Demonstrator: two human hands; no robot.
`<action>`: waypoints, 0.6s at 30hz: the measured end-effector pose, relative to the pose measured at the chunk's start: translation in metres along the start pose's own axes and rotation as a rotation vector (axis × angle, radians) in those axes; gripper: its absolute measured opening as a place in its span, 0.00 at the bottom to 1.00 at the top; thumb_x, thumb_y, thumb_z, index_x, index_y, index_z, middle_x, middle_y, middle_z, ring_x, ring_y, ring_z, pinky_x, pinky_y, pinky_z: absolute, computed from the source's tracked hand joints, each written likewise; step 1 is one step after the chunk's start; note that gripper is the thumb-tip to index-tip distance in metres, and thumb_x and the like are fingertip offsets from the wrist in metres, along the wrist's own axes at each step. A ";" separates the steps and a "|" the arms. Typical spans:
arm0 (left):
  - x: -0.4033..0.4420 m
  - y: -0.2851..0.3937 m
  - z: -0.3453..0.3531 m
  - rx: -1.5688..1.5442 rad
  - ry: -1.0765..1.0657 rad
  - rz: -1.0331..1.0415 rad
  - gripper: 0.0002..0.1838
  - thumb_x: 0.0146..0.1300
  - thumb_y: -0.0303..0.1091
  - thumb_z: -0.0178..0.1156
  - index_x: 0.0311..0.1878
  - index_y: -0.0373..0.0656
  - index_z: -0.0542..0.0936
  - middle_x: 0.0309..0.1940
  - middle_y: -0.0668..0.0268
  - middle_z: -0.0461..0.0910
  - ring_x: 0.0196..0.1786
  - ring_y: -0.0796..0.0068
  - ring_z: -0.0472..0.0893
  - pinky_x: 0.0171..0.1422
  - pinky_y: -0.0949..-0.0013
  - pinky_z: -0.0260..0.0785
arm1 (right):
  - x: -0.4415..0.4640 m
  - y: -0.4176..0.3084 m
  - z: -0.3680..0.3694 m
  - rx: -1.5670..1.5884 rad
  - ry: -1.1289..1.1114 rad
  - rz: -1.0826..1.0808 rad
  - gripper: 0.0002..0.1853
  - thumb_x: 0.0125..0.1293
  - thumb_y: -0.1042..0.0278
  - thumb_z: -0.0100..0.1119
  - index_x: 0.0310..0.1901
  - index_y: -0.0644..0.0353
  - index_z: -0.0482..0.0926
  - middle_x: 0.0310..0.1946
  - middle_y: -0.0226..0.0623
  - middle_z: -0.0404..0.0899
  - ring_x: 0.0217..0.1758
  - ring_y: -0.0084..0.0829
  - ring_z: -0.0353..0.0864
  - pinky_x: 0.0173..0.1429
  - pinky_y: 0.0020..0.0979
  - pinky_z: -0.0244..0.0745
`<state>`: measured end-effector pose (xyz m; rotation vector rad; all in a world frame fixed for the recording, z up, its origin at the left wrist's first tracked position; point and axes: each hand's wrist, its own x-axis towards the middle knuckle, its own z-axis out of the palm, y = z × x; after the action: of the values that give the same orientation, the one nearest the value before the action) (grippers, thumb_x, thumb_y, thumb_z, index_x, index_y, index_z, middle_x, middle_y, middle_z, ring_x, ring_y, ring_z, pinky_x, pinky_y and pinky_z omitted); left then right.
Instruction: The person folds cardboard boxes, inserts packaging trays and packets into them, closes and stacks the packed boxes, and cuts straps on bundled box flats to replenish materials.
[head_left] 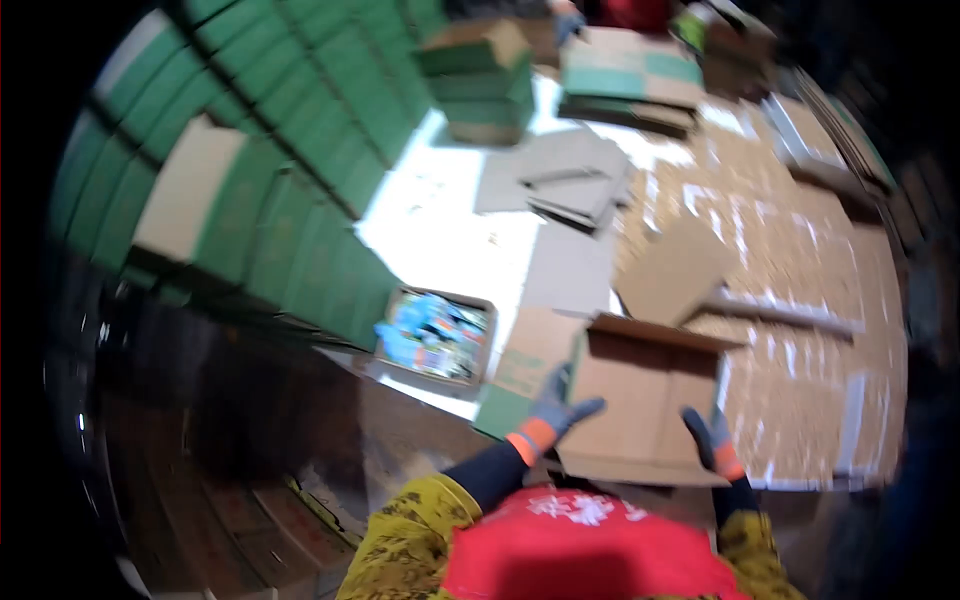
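Evenly, the left hand (556, 404) and right hand (712, 440), half curled, held the open box (640, 405) by opposite sides at the near edge of the work surface (800, 395). Light, matched pressure suited its walls; exact finger contact was perhaps too blurred.

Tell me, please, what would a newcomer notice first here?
Probably the open cardboard box held between two gloved hands at the lower centre. Next, the wall of green boxes filling the upper left, then the small box of colourful packets beside it.
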<state>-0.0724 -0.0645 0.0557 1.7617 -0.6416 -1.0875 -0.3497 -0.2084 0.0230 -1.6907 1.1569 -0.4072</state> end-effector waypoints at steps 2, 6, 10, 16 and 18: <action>-0.022 0.028 -0.018 0.023 -0.003 0.064 0.48 0.53 0.48 0.70 0.69 0.35 0.56 0.64 0.47 0.63 0.66 0.58 0.66 0.69 0.64 0.58 | -0.020 -0.067 -0.010 0.415 -0.049 -0.025 0.30 0.65 0.60 0.59 0.65 0.66 0.63 0.58 0.42 0.72 0.59 0.32 0.72 0.62 0.32 0.68; -0.069 0.093 -0.128 0.069 -0.082 0.562 0.29 0.67 0.38 0.53 0.70 0.40 0.61 0.65 0.55 0.65 0.66 0.63 0.66 0.70 0.62 0.56 | -0.020 -0.143 0.017 1.036 -0.151 0.080 0.23 0.69 0.59 0.52 0.61 0.62 0.69 0.53 0.37 0.77 0.55 0.29 0.76 0.59 0.33 0.72; -0.112 0.130 -0.280 -0.121 0.889 1.125 0.26 0.71 0.37 0.43 0.69 0.37 0.60 0.64 0.58 0.67 0.67 0.66 0.65 0.68 0.66 0.58 | 0.018 -0.220 0.086 1.093 -0.176 -0.303 0.23 0.71 0.53 0.47 0.56 0.64 0.72 0.50 0.36 0.78 0.52 0.27 0.77 0.58 0.29 0.72; -0.144 0.163 -0.555 0.382 1.569 1.251 0.19 0.71 0.27 0.43 0.64 0.38 0.66 0.62 0.62 0.69 0.62 0.71 0.69 0.64 0.74 0.60 | 0.025 -0.420 0.174 1.089 -0.330 -0.516 0.29 0.67 0.45 0.51 0.61 0.57 0.64 0.55 0.37 0.72 0.57 0.33 0.72 0.57 0.39 0.71; -0.134 0.166 -0.612 0.404 1.520 1.197 0.20 0.71 0.29 0.43 0.65 0.39 0.65 0.62 0.62 0.68 0.62 0.71 0.69 0.65 0.73 0.60 | 0.022 -0.480 0.202 1.048 -0.392 -0.570 0.32 0.65 0.42 0.52 0.63 0.54 0.62 0.57 0.38 0.70 0.59 0.35 0.71 0.56 0.43 0.71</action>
<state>0.4104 0.2406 0.3614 1.4998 -0.6751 1.1921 0.0464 -0.1004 0.3444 -1.0298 0.0562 -0.8104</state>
